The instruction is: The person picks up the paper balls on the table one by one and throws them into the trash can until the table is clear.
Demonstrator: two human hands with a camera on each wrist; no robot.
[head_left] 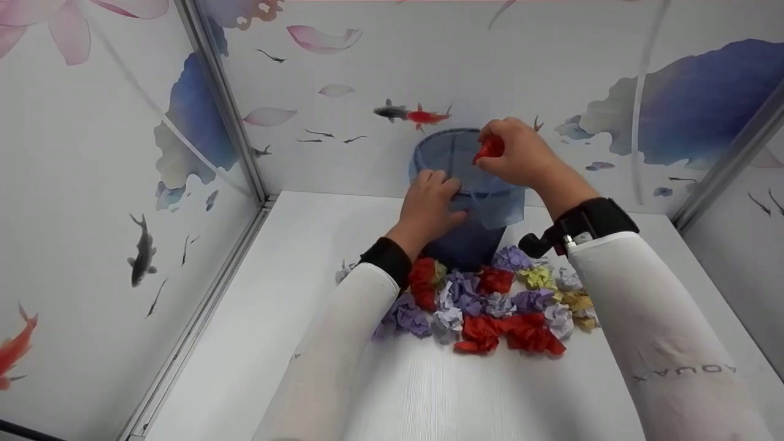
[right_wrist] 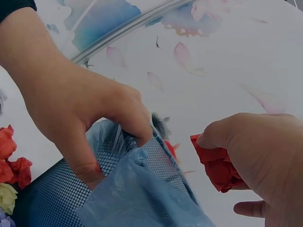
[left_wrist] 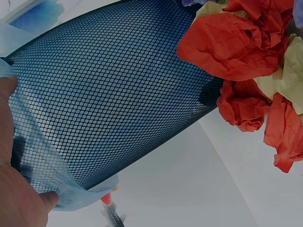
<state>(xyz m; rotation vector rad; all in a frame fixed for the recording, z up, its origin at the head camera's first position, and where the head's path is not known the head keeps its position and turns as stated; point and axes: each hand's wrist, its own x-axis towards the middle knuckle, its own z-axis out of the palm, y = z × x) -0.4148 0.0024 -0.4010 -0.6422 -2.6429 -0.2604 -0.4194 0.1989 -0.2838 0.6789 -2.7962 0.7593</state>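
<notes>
A dark mesh wastebasket [head_left: 465, 245] stands near the back wall, lined with a translucent blue plastic bag [head_left: 499, 208] folded over its rim. My left hand [head_left: 429, 205] grips the near left rim, its fingers over the edge and the thumb outside, as the right wrist view also shows. Above the right side of the opening, my right hand [head_left: 517, 153] pinches a crumpled red paper ball [head_left: 492, 149]. In the right wrist view that red paper ball [right_wrist: 220, 169] sits between thumb and fingers, apart from the bag.
Several crumpled paper balls lie in front of the wastebasket, including red [head_left: 533, 334], purple [head_left: 410, 315], white [head_left: 448, 318] and yellow [head_left: 539, 277] ones. They rest on a white table [head_left: 429, 392]. A printed back wall [head_left: 343, 153] rises close behind the wastebasket, with side panels left and right.
</notes>
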